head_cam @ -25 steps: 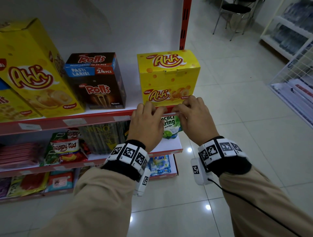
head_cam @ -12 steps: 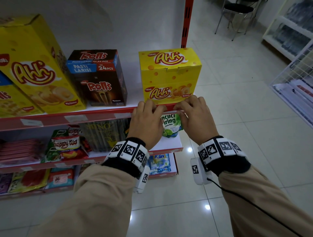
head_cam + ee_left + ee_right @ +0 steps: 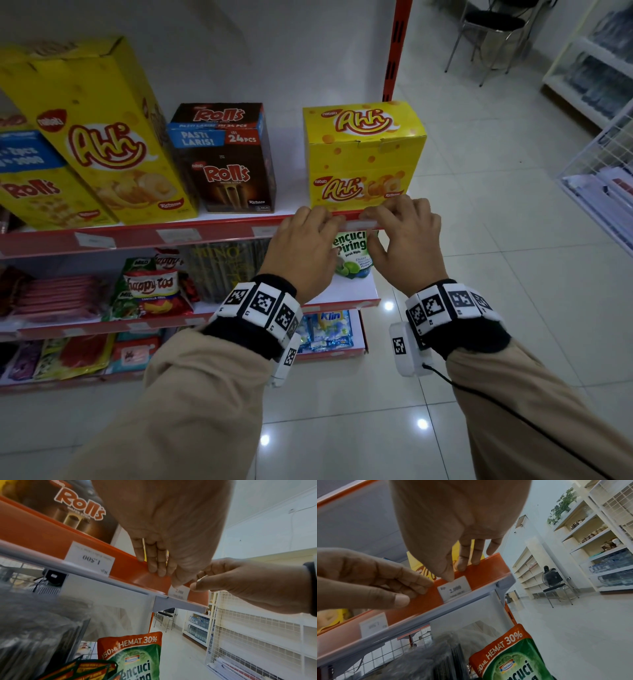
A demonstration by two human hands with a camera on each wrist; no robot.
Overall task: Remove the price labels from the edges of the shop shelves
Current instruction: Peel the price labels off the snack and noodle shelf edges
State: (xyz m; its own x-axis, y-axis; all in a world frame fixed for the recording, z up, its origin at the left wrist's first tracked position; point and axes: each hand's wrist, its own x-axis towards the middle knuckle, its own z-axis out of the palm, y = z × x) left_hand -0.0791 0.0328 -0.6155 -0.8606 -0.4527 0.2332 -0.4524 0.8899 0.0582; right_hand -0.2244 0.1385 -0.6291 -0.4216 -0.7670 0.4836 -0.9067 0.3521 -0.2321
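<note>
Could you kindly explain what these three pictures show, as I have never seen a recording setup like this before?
No machine here: a person wears one camera on the head and one on each wrist. The head view looks down at both hands at a shop shelf. The left hand rests its fingers on the red shelf edge strip. The right hand has its thumb on the price label reading 2.000, which is still on the strip. The two other pictures look along each hand from below, so prices may appear upside down, like the 1.500 label. On the shelf stand a yellow Ahh box and a brown Rolls box. Neither hand holds anything loose.
</note>
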